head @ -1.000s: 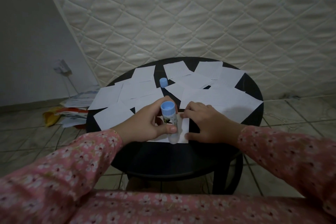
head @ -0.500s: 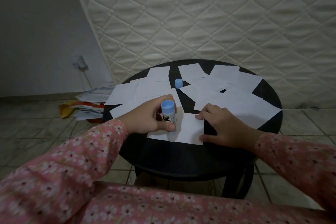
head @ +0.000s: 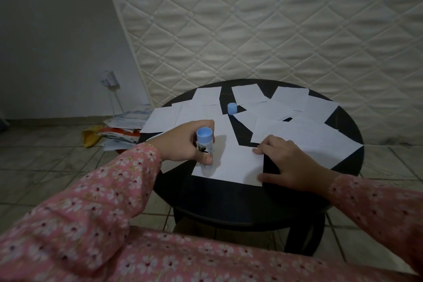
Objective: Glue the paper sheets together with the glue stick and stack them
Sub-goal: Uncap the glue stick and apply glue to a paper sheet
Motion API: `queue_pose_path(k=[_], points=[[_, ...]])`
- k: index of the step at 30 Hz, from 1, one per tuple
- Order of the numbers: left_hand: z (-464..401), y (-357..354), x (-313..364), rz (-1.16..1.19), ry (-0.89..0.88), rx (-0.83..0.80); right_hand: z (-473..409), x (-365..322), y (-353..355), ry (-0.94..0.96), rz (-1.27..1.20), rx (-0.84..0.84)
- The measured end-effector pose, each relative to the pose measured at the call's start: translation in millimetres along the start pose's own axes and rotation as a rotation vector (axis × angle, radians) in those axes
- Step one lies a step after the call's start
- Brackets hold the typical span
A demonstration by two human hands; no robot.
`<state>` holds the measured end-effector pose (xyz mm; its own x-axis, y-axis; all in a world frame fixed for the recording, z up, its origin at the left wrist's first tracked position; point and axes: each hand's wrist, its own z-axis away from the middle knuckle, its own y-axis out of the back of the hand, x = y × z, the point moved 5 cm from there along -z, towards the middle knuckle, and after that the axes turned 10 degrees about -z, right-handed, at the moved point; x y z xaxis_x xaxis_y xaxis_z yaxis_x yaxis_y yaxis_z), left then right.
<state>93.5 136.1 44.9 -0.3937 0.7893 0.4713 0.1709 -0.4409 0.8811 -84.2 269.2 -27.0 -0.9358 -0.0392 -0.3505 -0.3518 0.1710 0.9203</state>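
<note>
I see the round black counter (head: 229, 194) strewn with loose paper sheets (head: 297, 130). Right hand (head: 295, 165) lies flat, fingers straight, pinning the nearest sheet (head: 233, 160). Left hand (head: 185, 142) grips the glue stick (head: 205, 146) upright, tip on that sheet. Blue cap (head: 232, 108) stands apart.

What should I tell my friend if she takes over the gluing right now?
Left hand grips the glue stick, tip down on the near paper sheet at its left edge.
Right hand holds that sheet's right edge flat on the round black table.
The blue cap stands off, among the loose sheets farther back.
Done: cap off, gluing under way. No finished stack can be made out.
Left: finish this sheet, press another on top, repeat with the rest, then recap.
</note>
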Motion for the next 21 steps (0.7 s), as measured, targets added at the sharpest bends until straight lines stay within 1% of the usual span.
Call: queue_pose_path(k=[8,10,11,14,15,19,21], points=[[0.6,4.3,-0.9,0.001,0.025,-0.007,0.2,1.0,-0.1,-0.01,0.006,-0.008],[-0.4,6.6,-1.3,-0.018,0.035,0.02,0.4,1.1,0.0,-0.007,-0.002,-0.009],[-1.0,9.3,-1.1,0.014,0.039,0.051,0.7,0.9,0.1,-0.004,-0.005,-0.011],[-4.3,18.0,-0.7,0.255,0.036,0.171,1.1,0.6,0.1,0.002,-0.002,-0.003],[-6.3,18.6,0.9,0.302,0.034,0.211,1.3,0.5,0.0,0.005,0.002,0.0],[-18.2,7.5,16.8,0.235,0.054,0.402,3.0,-0.1,0.3,0.027,-0.002,-0.004],[-25.6,-1.6,25.6,0.213,0.049,0.448,5.4,-0.7,2.0,0.042,-0.031,-0.001]])
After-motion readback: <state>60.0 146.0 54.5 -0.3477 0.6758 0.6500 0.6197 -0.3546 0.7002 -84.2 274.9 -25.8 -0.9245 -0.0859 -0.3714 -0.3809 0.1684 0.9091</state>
